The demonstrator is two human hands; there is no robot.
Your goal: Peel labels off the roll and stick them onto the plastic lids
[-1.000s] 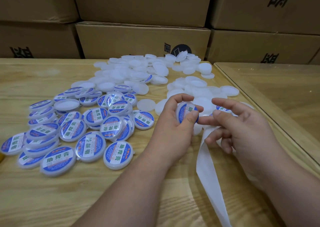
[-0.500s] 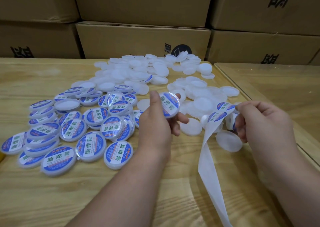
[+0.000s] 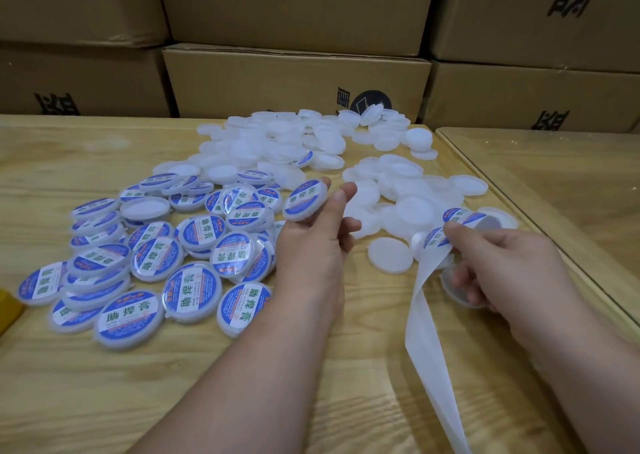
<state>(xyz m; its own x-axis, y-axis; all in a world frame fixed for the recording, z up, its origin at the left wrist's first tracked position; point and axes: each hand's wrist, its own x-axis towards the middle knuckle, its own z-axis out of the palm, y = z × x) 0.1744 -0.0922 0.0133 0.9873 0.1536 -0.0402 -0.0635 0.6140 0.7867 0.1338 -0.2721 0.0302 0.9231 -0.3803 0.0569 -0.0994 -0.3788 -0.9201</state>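
left hand (image 3: 313, 245) holds labelled lid (image 3: 304, 199) at fingertips, contact partly hidden | right hand (image 3: 502, 266) pinches label strip (image 3: 431, 318), cut off at bottom edge; clear lid (image 3: 460, 289) half hidden under fingers | unlabelled lids (image 3: 277, 141) at tabletop's far edge, boxes (image 3: 294, 82) behind

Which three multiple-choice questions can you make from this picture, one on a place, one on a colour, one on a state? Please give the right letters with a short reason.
1. Where do the labelled lids lie on the table?
A. To the left of the plain lids
B. On the boxes
C. Under the strip

2. Which colour is the ring of each label?
A. Red
B. Blue
C. Black

3. What does the left hand hold?
A. Nothing
B. A plain lid
C. A labelled lid

Key:
1 A, the plain lids are farther back and right.
2 B, the blue rims show.
3 C, its fingertips carry a labelled lid, while the right hand grips the label strip.
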